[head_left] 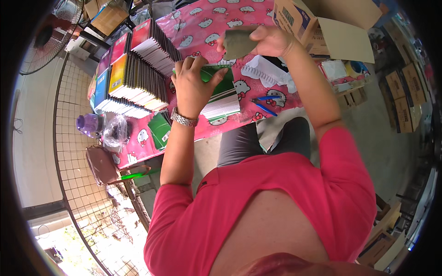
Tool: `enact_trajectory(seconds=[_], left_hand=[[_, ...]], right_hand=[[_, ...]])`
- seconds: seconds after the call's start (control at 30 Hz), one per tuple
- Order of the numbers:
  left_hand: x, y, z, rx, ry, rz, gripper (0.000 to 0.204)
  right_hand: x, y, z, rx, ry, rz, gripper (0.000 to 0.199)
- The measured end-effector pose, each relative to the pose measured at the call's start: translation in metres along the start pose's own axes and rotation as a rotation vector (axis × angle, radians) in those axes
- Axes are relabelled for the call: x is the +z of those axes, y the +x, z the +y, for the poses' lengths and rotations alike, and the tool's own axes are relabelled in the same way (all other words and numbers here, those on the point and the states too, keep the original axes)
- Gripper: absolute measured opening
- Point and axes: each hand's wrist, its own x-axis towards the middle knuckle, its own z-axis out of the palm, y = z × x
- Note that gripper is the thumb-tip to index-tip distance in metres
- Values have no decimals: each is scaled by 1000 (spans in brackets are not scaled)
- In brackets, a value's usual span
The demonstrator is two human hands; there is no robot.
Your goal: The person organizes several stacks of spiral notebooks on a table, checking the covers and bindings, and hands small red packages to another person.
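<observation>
My left hand (193,80) lies over the top of a stack of green-covered notebooks (224,89), thumb spread away from the bent fingers. Above the stack's far right side, my right hand (269,40) grips a flat, dull olive-grey piece (240,44) by its right end; I cannot make out its kind. Blue-handled pliers (266,105) lie spread on the table to the right of the stack. A white sheet with a spiral binding (264,71) rests beyond them. More green booklets (159,130) lie partly behind my left forearm.
Tall stacks of spiral notebooks (138,85) stand at the left of the pink patterned table (202,23). Near them are a purple jug (89,124) and a clear plastic bag (115,132). An open cardboard box (297,23) stands far right; a fan (50,34) is at the far left.
</observation>
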Motion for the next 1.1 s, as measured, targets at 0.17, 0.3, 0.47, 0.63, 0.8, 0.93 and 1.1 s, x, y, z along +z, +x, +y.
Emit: enact_trajectory(seconds=[0.17,0.3,0.47,0.63,0.8,0.93,1.1], left_hand=[[-3,5,-1,46,-62,-1,41],[-5,2,-9,47,-129,-15,30],[-13,-2,-37,-13,-216,-38,22],[-16,-1,-51,15,-292,-86,23],[-24,3,-48,-138,-487,-200,27],[-26,4,-53,-192,-546,-260,26],[-22,3,-62,-258,-631,-319,29]], right_hand=[[-7,7,0,219,-361,186,59],[-4,21,0,287,-506,54,59],[-7,28,5,217,-451,39,55],[-3,41,5,189,-257,103,54],[-5,47,4,-16,16,-81,54],[-3,57,5,185,-639,95,51],[-6,66,10,245,-483,94,51]])
